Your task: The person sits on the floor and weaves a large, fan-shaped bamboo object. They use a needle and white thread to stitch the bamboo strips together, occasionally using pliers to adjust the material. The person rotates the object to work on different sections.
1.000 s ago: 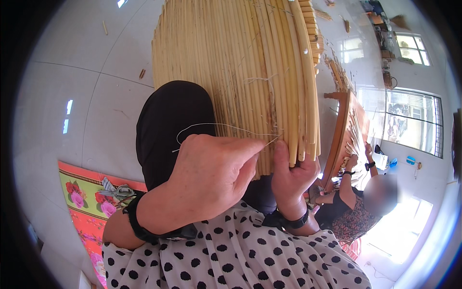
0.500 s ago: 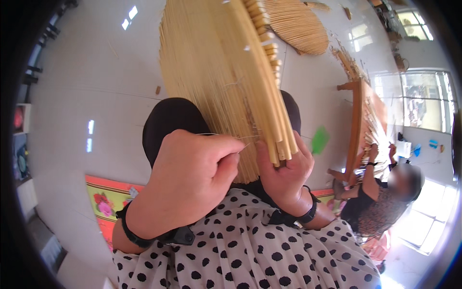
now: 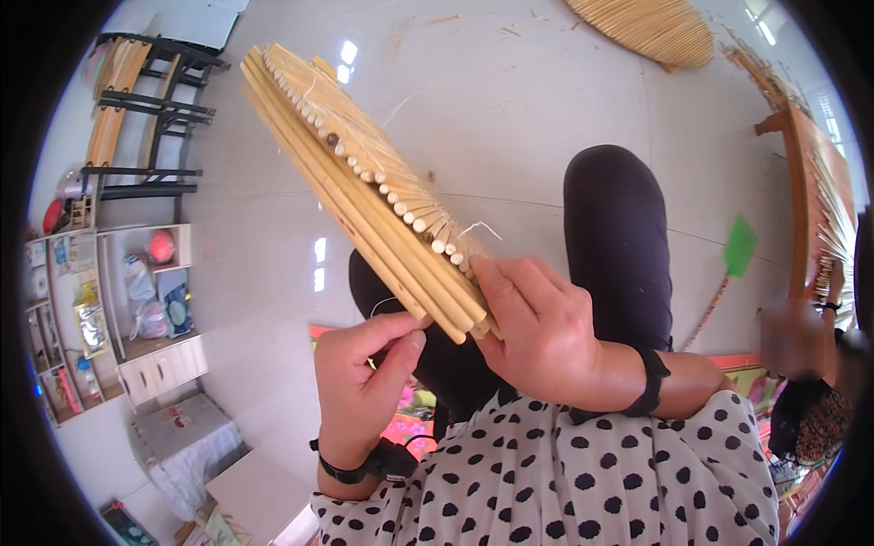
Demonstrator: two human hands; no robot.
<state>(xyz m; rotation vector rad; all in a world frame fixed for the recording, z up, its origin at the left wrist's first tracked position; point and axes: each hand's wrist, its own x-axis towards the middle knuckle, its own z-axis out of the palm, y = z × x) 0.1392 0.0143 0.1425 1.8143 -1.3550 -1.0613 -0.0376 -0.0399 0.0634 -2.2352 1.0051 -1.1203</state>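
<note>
A flat panel of pale, thin reed-like sticks [image 3: 387, 247] slants above my knees, tilted almost edge-on, with the cut round ends in a row along its edge. My right hand [image 3: 551, 332] is closed around its near end, fingers over the stick ends. Just beside the lower corner, my left hand [image 3: 369, 378] pinches thumb and forefinger together. A thin white thread [image 3: 381, 302] loops beside these fingertips; the part between them is hidden. Another loose white thread end [image 3: 482, 227] sticks up by my right hand.
A round stick panel [image 3: 651, 32] lies on the floor at the far right. A green fly swatter [image 3: 740, 247] rests near a wooden table [image 3: 801, 200] with loose sticks, where another person [image 3: 810, 391] works. Shelves [image 3: 155, 300] and stacked black-framed furniture [image 3: 150, 109] line the left.
The panel has turned from nearly upright and broad-side to slanting up leftward, its edge toward me. My left hand has moved below its corner; my right hand now grips over the near end.
</note>
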